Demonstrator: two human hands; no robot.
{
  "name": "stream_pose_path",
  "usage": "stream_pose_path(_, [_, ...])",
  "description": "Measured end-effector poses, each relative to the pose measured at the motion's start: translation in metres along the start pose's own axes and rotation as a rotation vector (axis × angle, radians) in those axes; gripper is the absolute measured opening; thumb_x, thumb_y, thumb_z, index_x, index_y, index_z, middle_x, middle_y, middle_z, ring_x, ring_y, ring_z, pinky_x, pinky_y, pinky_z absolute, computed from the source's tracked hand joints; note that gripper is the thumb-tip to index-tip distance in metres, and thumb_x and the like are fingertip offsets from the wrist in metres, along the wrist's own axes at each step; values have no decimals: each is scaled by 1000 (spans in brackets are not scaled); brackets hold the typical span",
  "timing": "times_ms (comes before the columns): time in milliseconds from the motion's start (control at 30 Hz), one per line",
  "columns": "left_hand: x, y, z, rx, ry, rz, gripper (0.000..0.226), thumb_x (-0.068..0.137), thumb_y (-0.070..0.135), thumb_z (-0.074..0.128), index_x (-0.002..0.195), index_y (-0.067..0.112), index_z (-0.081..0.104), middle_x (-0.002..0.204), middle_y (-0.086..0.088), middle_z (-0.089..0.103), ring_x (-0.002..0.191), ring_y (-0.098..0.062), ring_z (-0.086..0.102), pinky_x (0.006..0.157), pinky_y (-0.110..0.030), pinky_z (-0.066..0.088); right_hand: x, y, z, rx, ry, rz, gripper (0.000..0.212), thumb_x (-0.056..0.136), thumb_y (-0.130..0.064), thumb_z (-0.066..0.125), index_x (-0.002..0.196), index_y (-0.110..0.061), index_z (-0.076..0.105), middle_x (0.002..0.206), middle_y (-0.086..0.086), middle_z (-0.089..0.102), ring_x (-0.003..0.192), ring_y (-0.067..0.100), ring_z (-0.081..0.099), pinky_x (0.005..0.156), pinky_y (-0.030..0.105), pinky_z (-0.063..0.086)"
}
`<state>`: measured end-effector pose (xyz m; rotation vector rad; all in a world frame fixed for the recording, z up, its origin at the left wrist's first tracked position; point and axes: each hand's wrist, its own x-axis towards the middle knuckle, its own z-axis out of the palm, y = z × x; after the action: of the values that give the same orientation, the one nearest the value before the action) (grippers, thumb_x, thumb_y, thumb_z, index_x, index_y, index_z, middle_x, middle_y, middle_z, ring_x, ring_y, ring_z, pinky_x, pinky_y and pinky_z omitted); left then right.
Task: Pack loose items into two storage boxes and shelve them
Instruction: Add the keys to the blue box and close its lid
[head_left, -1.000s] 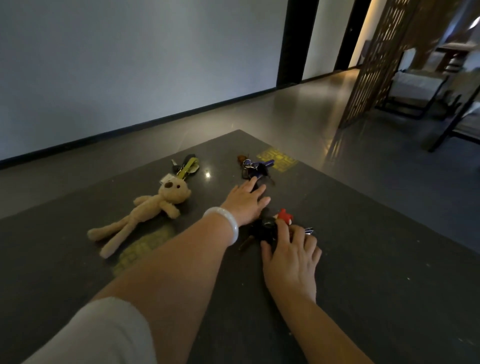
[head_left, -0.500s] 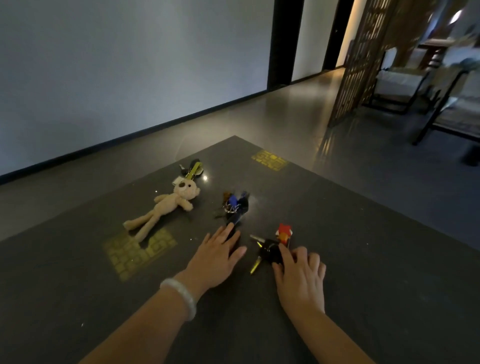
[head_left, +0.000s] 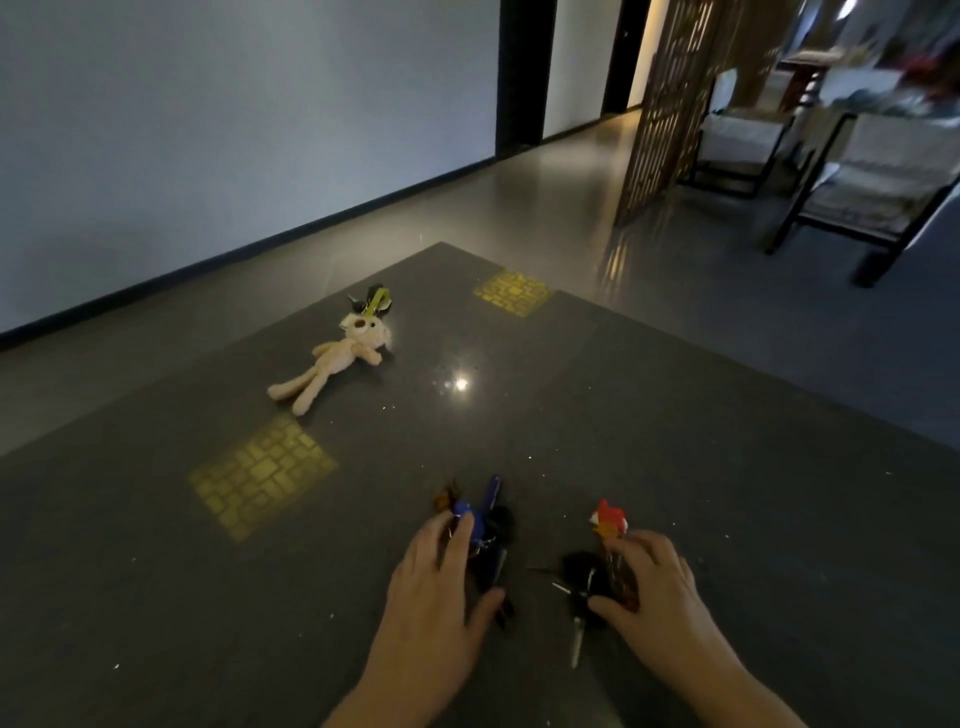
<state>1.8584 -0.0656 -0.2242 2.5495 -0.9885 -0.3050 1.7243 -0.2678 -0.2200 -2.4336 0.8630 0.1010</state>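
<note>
Gathering the loose items is the step in hand. The left hand (head_left: 436, 577) curls over a blue key bunch (head_left: 480, 525) near the desk's (head_left: 727, 467) near edge; the right hand (head_left: 649, 587) closes on a red-charm key bunch (head_left: 605, 551) beside it. A plush bear keyring (head_left: 337, 358) lies toward the far corner. No boxes show; next, lifting both bunches likely calls for secure grips.

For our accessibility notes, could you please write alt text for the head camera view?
Two bare hands rest on a dark table, the left hand on a blue key bunch and the right hand on a key bunch with a red charm. Farther off lies a beige plush bear keychain.
</note>
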Motion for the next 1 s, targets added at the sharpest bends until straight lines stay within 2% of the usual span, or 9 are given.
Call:
stream_pose_path(100, [24,8,1,79,-33,-15,89,90,60,50,152,35,-9,161,2,-10,148,-24,0,118,-44,14,-1,-15,5,36,34,18,89,77,-45,73,148,-35,22,149,-8,19,137,17,29,111,37,35])
stream_pose_path(200, [36,15,9,247,-144,-49,85,88,63,50,153,36,2,160,-5,4,143,-33,12,113,-51,18,-5,-22,8,78,13,54,83,80,-41,72,147,-37,24,143,-7,23,129,16,38,106,35,41])
stream_pose_path(267, [36,18,12,259,-125,-39,73,89,57,53,149,37,17,154,-5,18,136,-33,22,108,-49,27,-10,-23,6,78,-23,75,72,81,-37,72,142,-37,33,131,-7,29,114,12,48,98,29,46])
stream_pose_path(367, [24,26,17,91,-117,-63,56,92,37,57,140,32,29,145,-6,22,127,-31,37,99,-38,42,-22,-20,0,87,-148,116,62,76,-33,77,127,-36,43,115,-7,33,92,5,49,75,15,43])
stream_pose_path(500, [-5,36,24,-50,-70,-107,50,95,28,51,139,29,27,137,-8,27,109,-22,54,86,-28,49,-42,-13,-5,151,-233,201,51,70,-28,81,103,-31,43,109,-4,42,88,7,52,61,14,40])
stream_pose_path(633, [-22,38,19,-290,-10,-131,35,91,20,60,117,30,38,118,1,38,83,-14,59,77,-28,52,-64,0,-9,290,-154,276,37,76,-21,76,95,-26,45,102,-5,55,86,7,58,66,19,48])
stream_pose_path(767, [-22,52,16,-552,5,-175,31,85,13,68,100,31,48,105,0,51,82,-16,60,78,-37,55,-86,20,-22,581,78,426,34,76,-15,78,91,-22,48,96,0,61,78,11,65,56,20,46])
stream_pose_path(900, [-21,99,16,-796,-39,-110,35,82,7,72,93,35,53,95,0,63,64,-21,67,48,-32,54,-114,42,-52,793,327,456,32,75,-10,79,93,-17,53,90,6,68,62,11,69,50,17,48])
stream_pose_path(1000, [-30,147,16,-873,-42,12,36,80,8,75,91,36,56,90,5,66,64,-19,67,54,-36,56,-143,60,-80,918,488,408,29,78,-3,75,95,-11,52,87,9,71,64,14,71,49,19,51])
